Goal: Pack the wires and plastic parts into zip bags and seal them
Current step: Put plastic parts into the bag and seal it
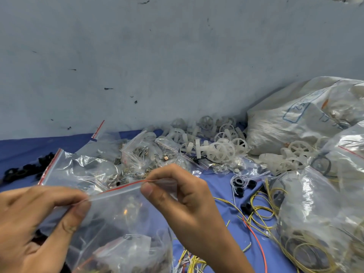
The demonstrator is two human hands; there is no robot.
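A clear zip bag (118, 219) with a red line along its zip strip hangs between my hands, near the bottom of the view. My left hand (37, 219) pinches the strip at its left end. My right hand (181, 196) pinches the same strip further right, thumb under and fingers over. Wires and small parts show dimly through the bag's lower half. Loose yellow wires (262, 209) and an orange one lie on the blue cloth (216, 186) to the right, with small black parts (239, 182) among them.
White plastic wheels (216, 144) are heaped at the back against the pale wall. Other filled zip bags (137, 154) lie behind my hands. Large clear sacks (315, 223) of wires and parts stand at the right. Black parts (25, 168) sit at far left.
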